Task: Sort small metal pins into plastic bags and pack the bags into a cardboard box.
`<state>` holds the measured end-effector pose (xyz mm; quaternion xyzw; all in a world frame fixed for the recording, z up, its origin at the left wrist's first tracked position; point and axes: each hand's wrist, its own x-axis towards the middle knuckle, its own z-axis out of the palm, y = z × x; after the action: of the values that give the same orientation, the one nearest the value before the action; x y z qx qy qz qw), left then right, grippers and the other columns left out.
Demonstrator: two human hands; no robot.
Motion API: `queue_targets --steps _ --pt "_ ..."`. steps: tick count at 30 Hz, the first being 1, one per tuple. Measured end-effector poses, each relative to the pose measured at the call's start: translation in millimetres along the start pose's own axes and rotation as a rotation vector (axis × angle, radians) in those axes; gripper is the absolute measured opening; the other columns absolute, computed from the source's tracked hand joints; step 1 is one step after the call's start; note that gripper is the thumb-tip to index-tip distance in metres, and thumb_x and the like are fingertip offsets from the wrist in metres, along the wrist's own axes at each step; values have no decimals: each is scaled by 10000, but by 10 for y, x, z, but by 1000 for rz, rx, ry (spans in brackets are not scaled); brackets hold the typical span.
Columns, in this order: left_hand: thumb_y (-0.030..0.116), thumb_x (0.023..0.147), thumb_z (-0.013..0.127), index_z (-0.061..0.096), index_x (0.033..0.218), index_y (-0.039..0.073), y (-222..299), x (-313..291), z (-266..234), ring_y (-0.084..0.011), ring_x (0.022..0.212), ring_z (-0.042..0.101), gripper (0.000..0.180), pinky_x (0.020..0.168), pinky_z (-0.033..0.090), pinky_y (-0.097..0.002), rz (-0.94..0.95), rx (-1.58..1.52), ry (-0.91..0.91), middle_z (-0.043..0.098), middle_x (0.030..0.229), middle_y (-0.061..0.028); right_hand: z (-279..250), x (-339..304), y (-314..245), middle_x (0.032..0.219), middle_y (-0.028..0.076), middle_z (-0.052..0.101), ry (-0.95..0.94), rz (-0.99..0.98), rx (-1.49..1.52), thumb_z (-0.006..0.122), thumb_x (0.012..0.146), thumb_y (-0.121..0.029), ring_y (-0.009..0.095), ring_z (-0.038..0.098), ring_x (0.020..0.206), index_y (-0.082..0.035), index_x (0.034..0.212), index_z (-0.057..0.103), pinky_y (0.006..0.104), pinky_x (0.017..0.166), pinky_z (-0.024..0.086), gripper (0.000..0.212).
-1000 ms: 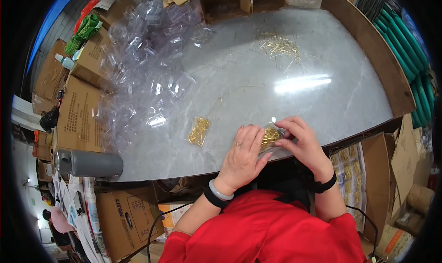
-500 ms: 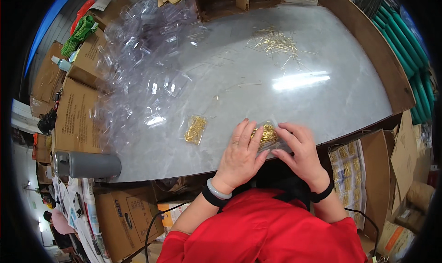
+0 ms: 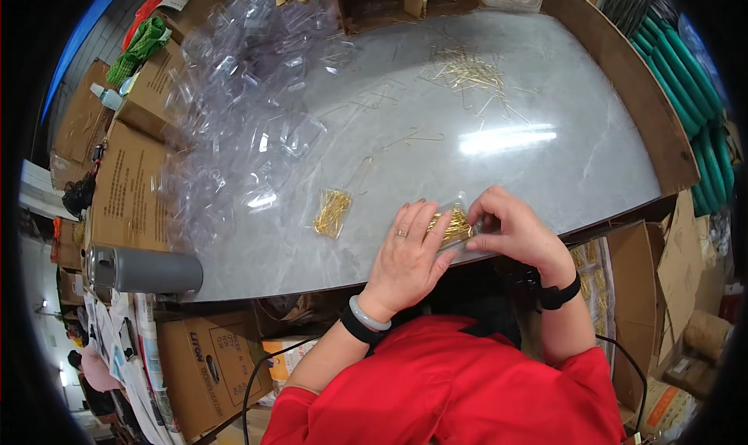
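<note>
A clear plastic box of gold wire hooks lies near the table's front edge, between my two hands. My left hand lies over its left end, fingers stretched along it and thumb at the near side, holding it. At the right end, my right hand pinches the box's clear edge between thumb and curled fingers. Part of the box is hidden under the fingers. To the left, another clear pack filled with gold hooks rests on the grey tabletop.
Empty clear plastic boxes are heaped along the left side. Loose gold hooks form a pile at the back, with a few scattered mid-table. A grey bottle lies at the left front edge. A cardboard wall borders the right side.
My right hand has shifted slightly up and right, its fingers now curled into a pinch at the box's end. My left hand stays on the box.
</note>
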<state>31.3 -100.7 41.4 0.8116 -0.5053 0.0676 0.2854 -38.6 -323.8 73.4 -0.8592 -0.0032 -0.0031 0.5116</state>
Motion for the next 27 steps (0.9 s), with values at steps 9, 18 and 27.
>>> queue_targets --steps 9,18,27 --pt "240 944 634 522 1392 52 2 14 38 -388 1342 427 499 1173 316 -542 -1 75 -3 470 1397 -167 119 -61 -42 976 93 608 184 -172 -185 803 784 -95 280 615 887 -46 964 680 365 753 510 223" --pt "224 968 596 518 1393 36 -3 -5 17 -376 1401 407 471 1196 278 -544 -43 37 -6 482 1429 -173 53 -40 -66 972 93 615 108 -316 -297 789 761 -73 305 619 906 -44 944 670 390 792 509 221" --pt "174 936 626 559 1304 19 -11 5 13 -396 1356 434 405 1172 322 -554 -25 -10 20 492 1410 -178 226 -129 -97 942 90 594 182 -129 -58 741 773 -3 220 615 797 -27 937 651 315 705 505 188"
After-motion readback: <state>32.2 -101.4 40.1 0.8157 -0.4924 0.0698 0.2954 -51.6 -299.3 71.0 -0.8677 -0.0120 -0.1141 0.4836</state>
